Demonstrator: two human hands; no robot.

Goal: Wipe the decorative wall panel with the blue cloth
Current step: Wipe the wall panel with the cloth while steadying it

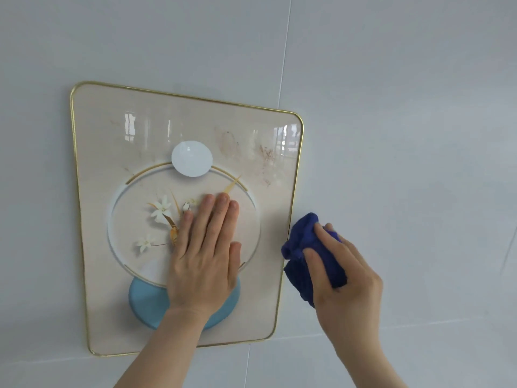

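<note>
A glossy cream rectangular wall panel with rounded corners and a thin gold rim (92,152) hangs on a pale grey tiled wall (391,107), set slightly askew in this view. Its printed picture shows a pale white disc (192,158) sitting on top of a large ring edged in white and gold, white blossoms with orange-gold stems (161,210) inside the ring, and a light blue oval (145,301) at the ring's bottom. The surface is shiny enough to mirror window shapes along its upper part. Brownish smears and specks (264,154) mark the upper right area — a faint oval smudge sits just left of them, and thinner streaks show near the top left.

The left hand (205,256) lies flat on the panel's middle, fingers straight and close together, palm covering part of the ring and the blue oval.

The right hand (347,273) is closed around a bunched dark blue terry cloth (303,236), thumb and fingers clamped over it. The cloth sits just beside the panel's right edge, its folds at the gold rim — whether it touches the rim cannot be told.
</note>
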